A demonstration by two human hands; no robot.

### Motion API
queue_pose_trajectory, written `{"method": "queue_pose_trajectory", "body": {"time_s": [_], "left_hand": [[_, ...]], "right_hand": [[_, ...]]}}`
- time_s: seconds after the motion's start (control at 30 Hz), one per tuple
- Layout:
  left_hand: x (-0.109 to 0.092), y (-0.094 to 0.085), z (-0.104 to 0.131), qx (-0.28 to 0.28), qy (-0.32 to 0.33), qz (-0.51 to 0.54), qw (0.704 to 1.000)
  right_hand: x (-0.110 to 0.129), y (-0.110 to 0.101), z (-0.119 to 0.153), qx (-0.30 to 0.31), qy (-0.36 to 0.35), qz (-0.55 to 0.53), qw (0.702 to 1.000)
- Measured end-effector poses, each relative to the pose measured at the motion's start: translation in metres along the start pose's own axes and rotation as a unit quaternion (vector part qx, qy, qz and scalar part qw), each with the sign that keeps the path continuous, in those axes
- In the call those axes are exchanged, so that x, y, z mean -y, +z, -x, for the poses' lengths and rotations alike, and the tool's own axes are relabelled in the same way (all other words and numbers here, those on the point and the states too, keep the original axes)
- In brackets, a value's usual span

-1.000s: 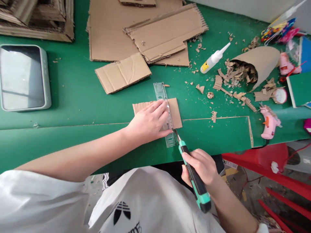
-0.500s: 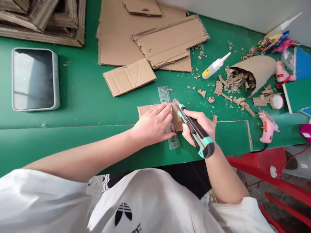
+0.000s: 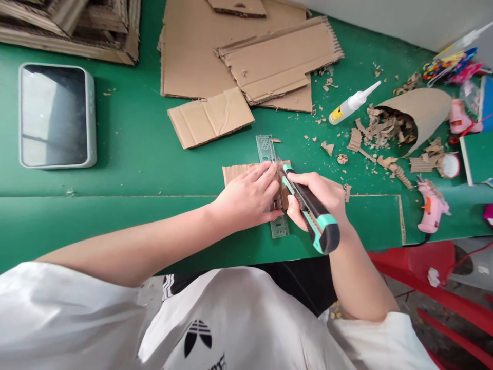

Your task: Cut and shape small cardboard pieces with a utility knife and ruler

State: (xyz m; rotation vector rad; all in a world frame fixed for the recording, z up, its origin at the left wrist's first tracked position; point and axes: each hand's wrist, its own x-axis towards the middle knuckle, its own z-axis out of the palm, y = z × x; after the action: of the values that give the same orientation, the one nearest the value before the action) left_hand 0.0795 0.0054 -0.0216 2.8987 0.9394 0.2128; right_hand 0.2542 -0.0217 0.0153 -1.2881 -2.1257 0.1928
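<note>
My left hand point(image 3: 250, 194) lies flat over a clear ruler point(image 3: 265, 148) and a small cardboard piece point(image 3: 232, 173), fingers stretched out and thumb across the ruler's lower part. The ruler stands nearly upright in view, crossing the cardboard. My right hand point(image 3: 321, 198) is wrapped round a black and turquoise utility knife point(image 3: 311, 208). The knife's tip end is at the ruler's right edge, over the cardboard's right part. Just where the blade meets the cardboard is hard to make out.
Cardboard sheets point(image 3: 192, 56) lie behind, with a smaller piece point(image 3: 211, 118) before them. A screen device point(image 3: 54, 115) sits left. Rightward are a glue bottle point(image 3: 348, 107), a cardboard tube point(image 3: 429, 113) with scraps, and a pink glue gun point(image 3: 431, 205). A red chair point(image 3: 427, 267) stands below.
The view has shifted a little. The knife's tip end has come closer to the ruler's edge. My left hand stays on the ruler.
</note>
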Motion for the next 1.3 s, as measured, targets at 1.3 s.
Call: {"method": "queue_pose_trajectory", "body": {"time_s": [1.3], "left_hand": [[0.001, -0.002, 0.001, 0.001, 0.005, 0.013, 1.000]], "right_hand": [[0.019, -0.010, 0.059, 0.032, -0.052, -0.001, 0.998]]}}
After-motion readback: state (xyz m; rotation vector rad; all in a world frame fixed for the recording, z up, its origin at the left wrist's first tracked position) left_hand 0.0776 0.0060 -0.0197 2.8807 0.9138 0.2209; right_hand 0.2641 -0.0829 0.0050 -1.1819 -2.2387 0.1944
